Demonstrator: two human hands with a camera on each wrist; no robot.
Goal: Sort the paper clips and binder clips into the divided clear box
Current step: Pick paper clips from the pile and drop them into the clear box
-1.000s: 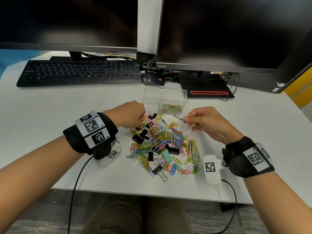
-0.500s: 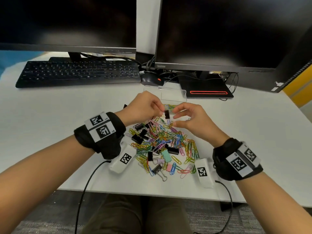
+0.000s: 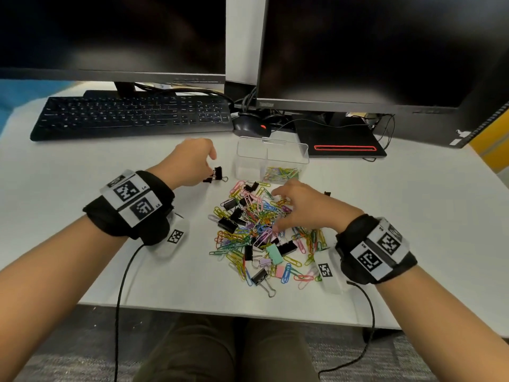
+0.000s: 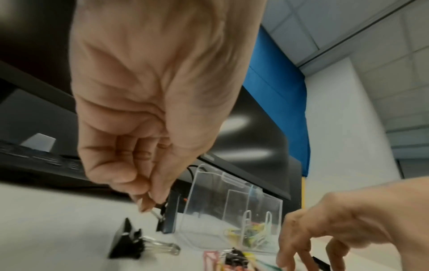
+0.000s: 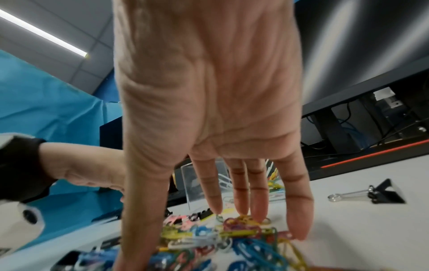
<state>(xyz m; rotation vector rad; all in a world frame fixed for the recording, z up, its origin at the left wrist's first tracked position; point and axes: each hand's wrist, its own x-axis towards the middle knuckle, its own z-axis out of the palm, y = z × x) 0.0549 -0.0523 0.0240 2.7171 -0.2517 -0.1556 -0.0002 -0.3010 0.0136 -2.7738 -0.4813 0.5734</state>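
The right hand (image 3: 305,208) is lying spread over the pile of paper clips (image 3: 259,232), its straight fingertips (image 5: 299,232) touching the clips and grasping nothing. Farther off, the left hand (image 3: 190,161) is pinching a black binder clip (image 4: 168,214) by its wire handle, just left of the divided clear box (image 3: 271,158), above another binder clip (image 4: 126,242) lying on the desk (image 3: 82,166).

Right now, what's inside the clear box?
The clear box holds coloured paper clips in its right compartment. The left compartment looks empty, though glare hides part of its floor.
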